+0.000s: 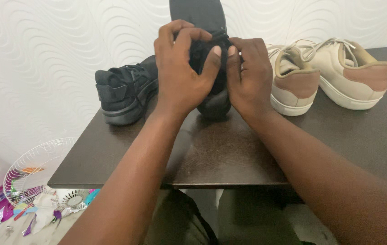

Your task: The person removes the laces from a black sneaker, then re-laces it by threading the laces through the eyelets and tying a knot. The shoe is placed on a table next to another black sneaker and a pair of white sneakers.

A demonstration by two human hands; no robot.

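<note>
The picture is bright and even. Soft light fills the room, and no lamp shows. The white wall looks very pale, and its wavy lines are faint. The dark table has a dull shine in the middle, where little scratches and specks show up. Small soft shadows sit under the shoes. The black shoe is so dark that its parts are hard to see. The arms at the bottom look big and a bit blurry. Things on the floor look fuzzy.
</note>
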